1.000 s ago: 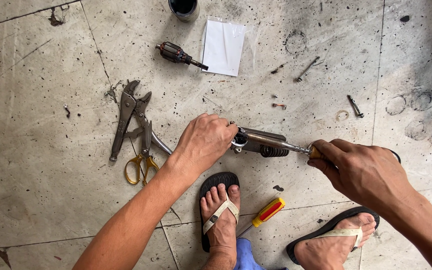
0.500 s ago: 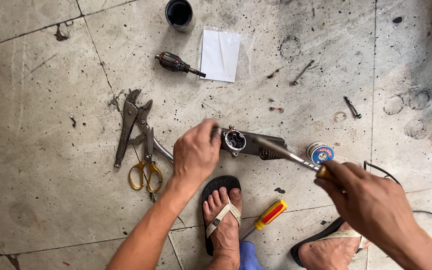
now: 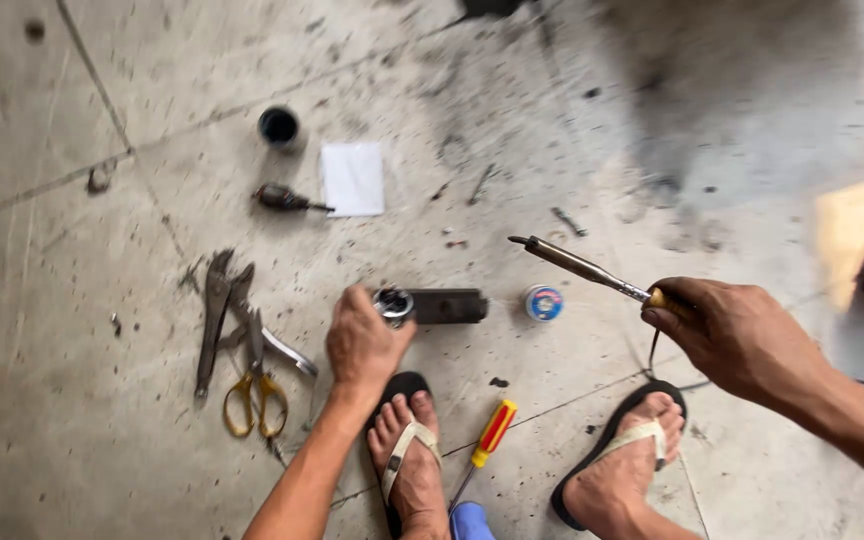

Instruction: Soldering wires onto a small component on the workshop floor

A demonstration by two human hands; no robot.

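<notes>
Your right hand (image 3: 742, 340) is closed around the handle of a soldering iron (image 3: 577, 265), holding it raised above the concrete floor (image 3: 102, 460) with its tip pointing left, well apart from the work. Your left hand (image 3: 362, 340) is curled over the near end of a dark cylindrical part (image 3: 437, 306), fingers pinching its shiny round end where it lies on the floor just ahead of your left foot (image 3: 412, 470).

The main risk, as I judge it, is the tip: if it is hot and you swing it back in fast, it could catch the fingers steadying the part, since they sit right at the metal end. A cord trails from the iron past your right foot (image 3: 622, 480); snagging it with a sandal could jerk the iron. The small round tin (image 3: 544, 302) lies just beside the part and could be knocked away. The cylinder may also roll if your grip slackens. The pliers (image 3: 217, 310), yellow-handled scissors (image 3: 252, 395) and screwdriver (image 3: 487, 440) lie close to your feet, easy to step on.
</notes>
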